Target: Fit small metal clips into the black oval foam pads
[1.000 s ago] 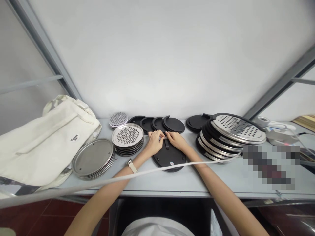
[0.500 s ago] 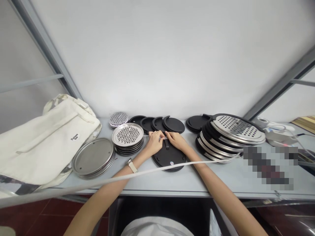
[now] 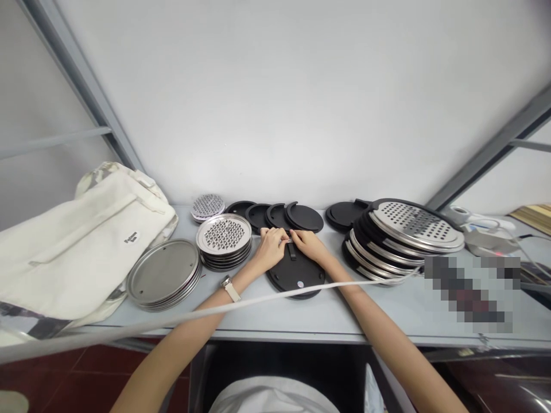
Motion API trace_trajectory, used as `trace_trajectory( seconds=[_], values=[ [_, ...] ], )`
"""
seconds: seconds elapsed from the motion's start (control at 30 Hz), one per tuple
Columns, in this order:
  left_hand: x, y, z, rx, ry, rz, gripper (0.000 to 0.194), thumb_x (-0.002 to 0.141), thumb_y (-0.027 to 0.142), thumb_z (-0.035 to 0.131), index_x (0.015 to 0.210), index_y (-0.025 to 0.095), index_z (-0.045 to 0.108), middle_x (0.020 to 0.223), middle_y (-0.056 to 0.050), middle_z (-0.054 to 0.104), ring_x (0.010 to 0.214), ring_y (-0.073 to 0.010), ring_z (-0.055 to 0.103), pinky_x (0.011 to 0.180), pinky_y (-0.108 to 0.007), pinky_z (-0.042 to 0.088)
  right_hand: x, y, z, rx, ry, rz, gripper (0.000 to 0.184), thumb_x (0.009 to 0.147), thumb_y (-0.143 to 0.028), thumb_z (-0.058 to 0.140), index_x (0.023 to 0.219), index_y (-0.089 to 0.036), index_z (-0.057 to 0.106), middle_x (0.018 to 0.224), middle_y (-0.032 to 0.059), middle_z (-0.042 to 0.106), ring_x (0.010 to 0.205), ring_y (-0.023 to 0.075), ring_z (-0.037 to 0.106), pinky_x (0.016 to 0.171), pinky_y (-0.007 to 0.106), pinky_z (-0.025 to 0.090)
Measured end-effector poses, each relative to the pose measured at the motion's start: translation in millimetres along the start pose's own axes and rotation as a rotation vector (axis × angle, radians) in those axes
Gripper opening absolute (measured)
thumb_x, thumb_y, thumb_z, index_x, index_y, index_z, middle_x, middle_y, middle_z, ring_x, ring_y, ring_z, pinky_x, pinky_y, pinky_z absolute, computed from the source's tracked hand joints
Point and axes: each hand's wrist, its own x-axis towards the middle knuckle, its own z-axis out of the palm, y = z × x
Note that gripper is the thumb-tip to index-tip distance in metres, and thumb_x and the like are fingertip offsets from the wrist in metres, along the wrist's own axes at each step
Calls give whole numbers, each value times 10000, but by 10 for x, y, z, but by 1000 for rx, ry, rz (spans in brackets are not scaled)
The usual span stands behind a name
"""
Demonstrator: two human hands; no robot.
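A black round disc point(image 3: 284, 276) lies on the table in front of me, with a short strap-like piece and a small pale round sticker on its upper face. At its far edge my left hand point(image 3: 270, 249) has its fingers curled closed around the rim area. My right hand point(image 3: 310, 246) grips the same edge from the other side, fingers bent over it. Between the fingertips shows a small silvery metal piece point(image 3: 290, 241); its exact shape is partly hidden. Several black discs with raised crescent rims point(image 3: 305, 218) overlap just beyond my hands.
Left of my hands stand stacked grater plates point(image 3: 224, 235), a smaller grater stack point(image 3: 207, 206) and flat grey metal plates point(image 3: 163, 272). A cream bag point(image 3: 81, 246) lies farther left. On the right rises a large stack of graters with black rims point(image 3: 413, 226). A white cable point(image 3: 258, 300) crosses in front.
Both hands stay at the far edge of the black disc, with only a very slight shift of the fingers. The other things keep their places.
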Motion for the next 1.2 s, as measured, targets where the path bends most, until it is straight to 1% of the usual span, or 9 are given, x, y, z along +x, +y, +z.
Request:
trace_trajectory(
  seconds=[0.2, 0.53, 0.8, 1.03, 1.2],
  values=[
    [-16, 6, 8, 17, -12, 9, 129, 847, 74, 500, 802, 193, 522, 857, 0, 641, 897, -171, 571, 878, -358, 290, 9, 0, 5, -22, -14, 2, 356, 958, -252, 384, 769, -140, 664, 783, 96, 716, 678, 167, 635, 617, 220, 364],
    [-23, 56, -14, 41, 6, -23, 113, 854, 93, 490, 850, 203, 517, 889, -11, 644, 896, -182, 566, 874, -369, 293, -8, -33, -20, -1, 0, 9, 442, 988, -304, 304, 783, -153, 665, 812, 99, 724, 710, 175, 653, 632, 224, 375],
    [-16, 54, -44, 71, 12, 26, 124, 853, 100, 498, 818, 207, 549, 861, -10, 645, 869, -187, 556, 902, -391, 285, -6, -22, -15, 0, 6, -2, 432, 986, -296, 312, 766, -156, 657, 796, 93, 722, 696, 173, 651, 626, 224, 368],
    [-14, 65, -83, 95, -44, 17, 140, 869, 121, 475, 841, 211, 578, 883, -30, 660, 895, -198, 554, 938, -401, 280, -5, -13, -10, -17, -3, -2, 421, 982, -273, 316, 772, -154, 661, 796, 86, 722, 693, 171, 649, 627, 226, 375],
    [-24, 60, -73, 103, -27, 44, 145, 878, 128, 460, 830, 209, 570, 877, -28, 660, 872, -193, 554, 923, -398, 289, 4, -5, -4, -50, -15, 7, 410, 982, -252, 315, 784, -151, 660, 802, 94, 718, 699, 172, 646, 632, 227, 379]
  ],
)
